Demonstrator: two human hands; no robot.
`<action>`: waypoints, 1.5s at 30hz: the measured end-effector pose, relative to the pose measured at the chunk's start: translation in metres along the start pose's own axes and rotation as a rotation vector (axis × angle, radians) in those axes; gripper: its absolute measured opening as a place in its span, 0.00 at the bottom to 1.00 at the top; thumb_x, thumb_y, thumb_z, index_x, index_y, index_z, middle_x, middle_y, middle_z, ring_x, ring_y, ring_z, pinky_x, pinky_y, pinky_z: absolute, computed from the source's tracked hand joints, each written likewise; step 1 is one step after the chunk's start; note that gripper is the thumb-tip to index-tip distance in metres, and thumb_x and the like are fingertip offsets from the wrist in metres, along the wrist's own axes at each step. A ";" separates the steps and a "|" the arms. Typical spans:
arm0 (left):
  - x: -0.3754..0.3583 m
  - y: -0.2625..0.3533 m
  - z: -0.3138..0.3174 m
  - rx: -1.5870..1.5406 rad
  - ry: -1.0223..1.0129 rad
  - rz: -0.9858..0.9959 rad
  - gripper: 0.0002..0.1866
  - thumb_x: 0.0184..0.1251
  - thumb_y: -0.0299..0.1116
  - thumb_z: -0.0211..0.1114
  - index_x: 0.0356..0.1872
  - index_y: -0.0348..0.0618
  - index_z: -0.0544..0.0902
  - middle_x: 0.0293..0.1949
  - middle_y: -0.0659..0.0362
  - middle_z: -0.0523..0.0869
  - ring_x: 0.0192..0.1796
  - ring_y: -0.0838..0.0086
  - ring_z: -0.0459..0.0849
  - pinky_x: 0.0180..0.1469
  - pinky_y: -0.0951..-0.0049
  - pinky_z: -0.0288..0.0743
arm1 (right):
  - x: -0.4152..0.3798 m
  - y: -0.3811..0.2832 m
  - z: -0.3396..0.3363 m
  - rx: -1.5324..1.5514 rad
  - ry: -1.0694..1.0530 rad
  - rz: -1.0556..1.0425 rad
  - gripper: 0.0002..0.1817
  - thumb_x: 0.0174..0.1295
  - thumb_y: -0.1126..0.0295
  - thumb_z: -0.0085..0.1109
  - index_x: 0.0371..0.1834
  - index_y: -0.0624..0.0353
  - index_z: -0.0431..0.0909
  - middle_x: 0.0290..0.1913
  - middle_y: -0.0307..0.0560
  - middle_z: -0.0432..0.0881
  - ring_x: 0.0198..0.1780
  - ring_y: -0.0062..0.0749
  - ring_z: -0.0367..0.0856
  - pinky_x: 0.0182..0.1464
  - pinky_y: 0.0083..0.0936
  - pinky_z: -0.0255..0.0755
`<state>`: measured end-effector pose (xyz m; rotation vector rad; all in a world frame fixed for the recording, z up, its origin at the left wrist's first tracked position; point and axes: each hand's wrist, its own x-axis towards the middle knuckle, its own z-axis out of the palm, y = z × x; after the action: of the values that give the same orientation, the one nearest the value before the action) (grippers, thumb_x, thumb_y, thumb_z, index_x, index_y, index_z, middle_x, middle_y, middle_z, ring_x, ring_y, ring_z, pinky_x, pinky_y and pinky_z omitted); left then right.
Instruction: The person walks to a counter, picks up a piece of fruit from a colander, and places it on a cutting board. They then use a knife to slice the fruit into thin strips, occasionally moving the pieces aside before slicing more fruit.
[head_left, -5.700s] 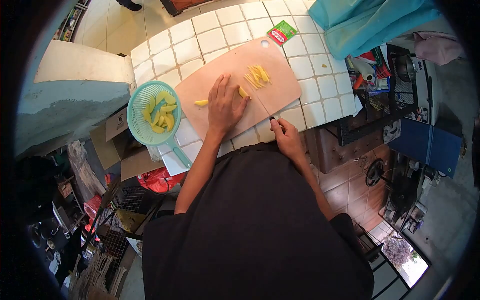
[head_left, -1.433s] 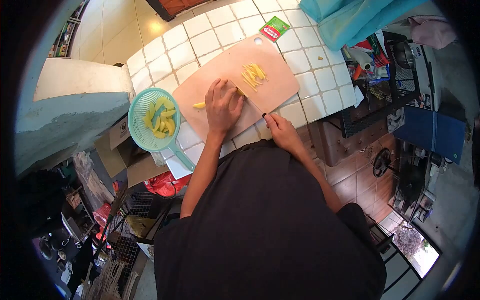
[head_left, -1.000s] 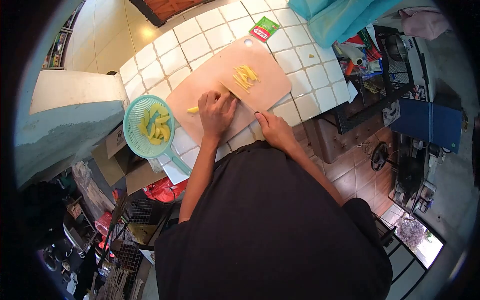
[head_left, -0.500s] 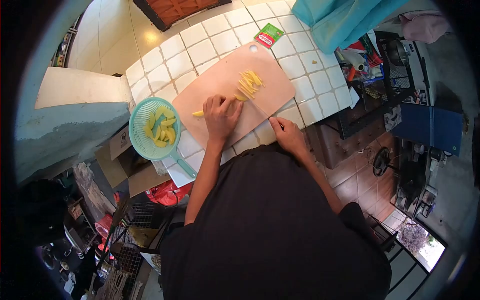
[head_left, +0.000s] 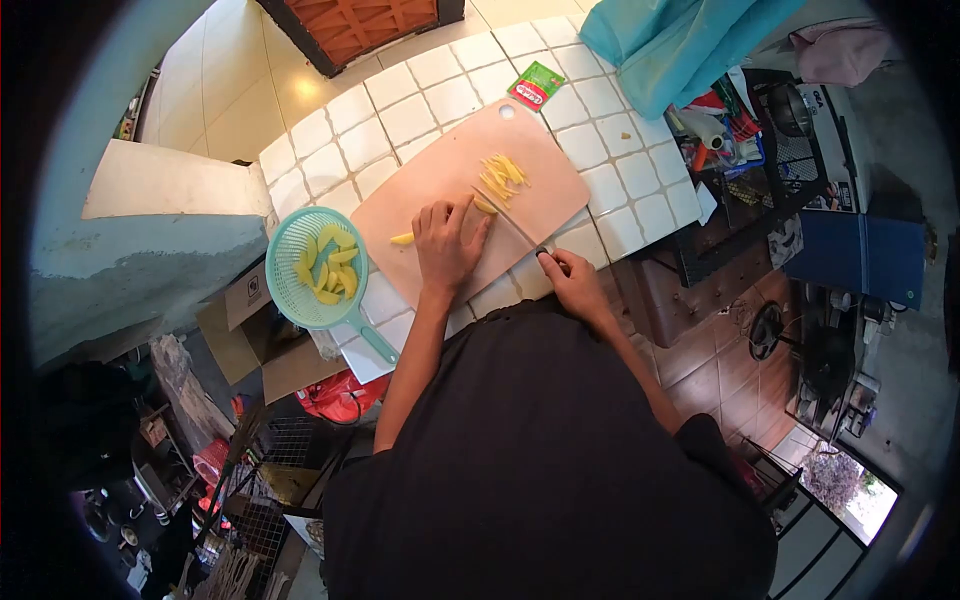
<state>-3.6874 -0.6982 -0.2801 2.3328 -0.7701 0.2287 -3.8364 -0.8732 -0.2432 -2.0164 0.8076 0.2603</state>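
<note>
Fingers of the left hand [head_left: 449, 248] had eased out of their curl of 1.0 s earlier, and the yellow wedge [head_left: 485, 206] they mostly hid then now showed by their tips. It lay on the cutting board [head_left: 440, 175], with the knife [head_left: 508, 220] between it and the thin strips [head_left: 503, 177]. It was probably light and firm, moist enough to slip, and likely to snap where thin; the surest hold seemed its sides, at the end away from the blade.

Palm down, the left hand reached straight forward, its 4 fingers bent and close together, thumb apart; whether thumb and index pinched the wedge, I could not tell. Beyond the board's near edge, the right hand [head_left: 577, 286] wrapped its fingers around the dark handle, forearm angled inward, blade slanting forward and leftward.
</note>
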 end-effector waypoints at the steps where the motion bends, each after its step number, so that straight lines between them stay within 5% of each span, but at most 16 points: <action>1: 0.000 0.002 -0.002 0.009 -0.017 -0.011 0.20 0.65 0.41 0.73 0.56 0.48 0.86 0.49 0.55 0.82 0.56 0.60 0.78 0.62 0.60 0.68 | -0.002 -0.004 -0.002 -0.020 0.016 -0.012 0.27 0.73 0.47 0.58 0.38 0.65 0.80 0.31 0.62 0.83 0.35 0.58 0.84 0.39 0.44 0.73; 7: -0.004 -0.002 0.003 -0.011 -0.063 0.100 0.23 0.70 0.41 0.68 0.65 0.52 0.83 0.71 0.49 0.74 0.72 0.53 0.71 0.71 0.56 0.63 | -0.010 -0.020 -0.010 -0.144 0.211 -0.118 0.24 0.69 0.47 0.65 0.42 0.62 0.84 0.37 0.62 0.88 0.42 0.60 0.87 0.43 0.48 0.78; 13: -0.002 0.001 -0.001 0.061 -0.162 0.162 0.24 0.75 0.47 0.63 0.68 0.52 0.80 0.81 0.45 0.59 0.81 0.51 0.60 0.76 0.51 0.55 | -0.012 -0.023 -0.015 -0.252 0.224 -0.214 0.23 0.67 0.49 0.67 0.45 0.61 0.85 0.42 0.59 0.89 0.45 0.57 0.88 0.45 0.48 0.80; 20: 0.002 0.009 -0.003 0.044 -0.089 0.103 0.28 0.75 0.47 0.64 0.73 0.56 0.75 0.82 0.45 0.59 0.82 0.51 0.58 0.77 0.51 0.55 | -0.011 -0.019 -0.013 -0.224 0.290 -0.228 0.22 0.69 0.50 0.65 0.42 0.62 0.84 0.38 0.58 0.89 0.42 0.57 0.88 0.44 0.47 0.80; 25: -0.006 -0.004 0.006 0.067 -0.048 0.067 0.20 0.70 0.42 0.67 0.58 0.43 0.85 0.73 0.46 0.73 0.77 0.51 0.67 0.75 0.53 0.61 | -0.011 -0.028 -0.020 -0.044 0.129 -0.040 0.24 0.72 0.50 0.61 0.40 0.64 0.84 0.31 0.63 0.86 0.37 0.58 0.87 0.39 0.48 0.77; 28: -0.005 -0.002 0.007 0.052 0.007 0.057 0.16 0.69 0.41 0.68 0.49 0.40 0.87 0.69 0.46 0.76 0.76 0.52 0.69 0.74 0.53 0.63 | -0.006 -0.014 -0.012 -0.044 0.049 -0.096 0.24 0.72 0.49 0.60 0.40 0.64 0.84 0.31 0.63 0.85 0.37 0.60 0.87 0.38 0.48 0.75; 35: -0.005 -0.001 0.005 0.008 0.009 0.011 0.16 0.67 0.39 0.70 0.49 0.41 0.87 0.68 0.47 0.77 0.76 0.52 0.69 0.74 0.54 0.63 | -0.005 -0.010 -0.010 -0.111 0.026 -0.070 0.25 0.73 0.48 0.57 0.40 0.63 0.84 0.31 0.63 0.85 0.38 0.63 0.85 0.39 0.48 0.74; 41: -0.004 -0.005 0.006 0.012 0.013 0.004 0.17 0.64 0.39 0.72 0.50 0.41 0.87 0.68 0.47 0.76 0.76 0.52 0.69 0.74 0.54 0.63 | 0.008 0.015 0.001 0.076 -0.147 -0.107 0.27 0.77 0.48 0.53 0.35 0.65 0.82 0.24 0.53 0.83 0.28 0.43 0.83 0.35 0.39 0.74; 43: -0.004 -0.004 0.004 0.006 0.011 0.001 0.18 0.64 0.39 0.73 0.51 0.42 0.87 0.68 0.48 0.77 0.76 0.52 0.69 0.74 0.54 0.64 | 0.004 0.003 -0.004 0.250 -0.282 0.103 0.28 0.79 0.49 0.50 0.32 0.65 0.80 0.20 0.45 0.77 0.25 0.30 0.78 0.32 0.33 0.71; 45: -0.004 -0.003 0.004 0.006 0.015 0.002 0.18 0.63 0.39 0.73 0.50 0.42 0.87 0.68 0.48 0.77 0.75 0.52 0.69 0.74 0.54 0.64 | 0.002 -0.001 -0.003 0.269 -0.265 0.092 0.28 0.80 0.50 0.48 0.32 0.65 0.80 0.19 0.44 0.76 0.24 0.28 0.77 0.31 0.32 0.70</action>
<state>-3.6889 -0.6969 -0.2861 2.3336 -0.7652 0.2499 -3.8344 -0.8763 -0.2417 -1.6550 0.7254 0.4379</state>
